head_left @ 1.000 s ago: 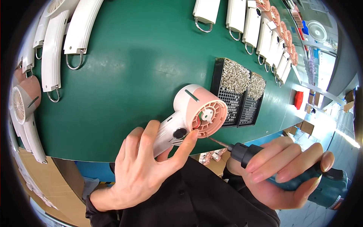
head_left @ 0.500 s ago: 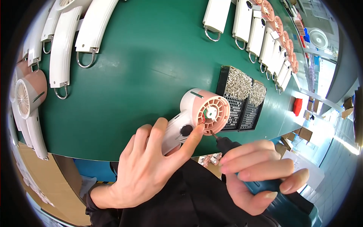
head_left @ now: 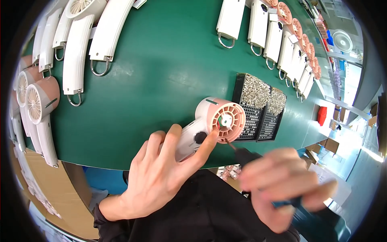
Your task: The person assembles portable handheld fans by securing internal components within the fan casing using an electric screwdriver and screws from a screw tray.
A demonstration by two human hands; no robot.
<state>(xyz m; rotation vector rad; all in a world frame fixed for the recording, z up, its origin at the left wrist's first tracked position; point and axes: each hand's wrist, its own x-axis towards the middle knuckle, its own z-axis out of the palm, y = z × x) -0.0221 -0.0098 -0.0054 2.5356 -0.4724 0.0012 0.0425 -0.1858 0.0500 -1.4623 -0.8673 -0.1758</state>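
Observation:
My left hand is closed around the white handle of a handheld fan with a pink and white head. The index finger reaches the head's edge. Turned upward, the head shows a slotted ring, a white hub, and bits of red and green wire inside. From the right, the thin bit of an electric screwdriver meets the lower rim of the head. My right hand is wrapped round its dark teal body and is smeared by motion. Whether a screw sits at the tip cannot be seen.
Two black screw trays, holding many small silver screws, stand just beyond the fan on the green table. White fan bodies with metal loops line the far right. More fans lie at the left. A cardboard box is below the table edge.
The whole view has shifted slightly, moving the left-side fans rightward in the picture. My right hand has moved a little right and blurred, while the bit stays at the rim.

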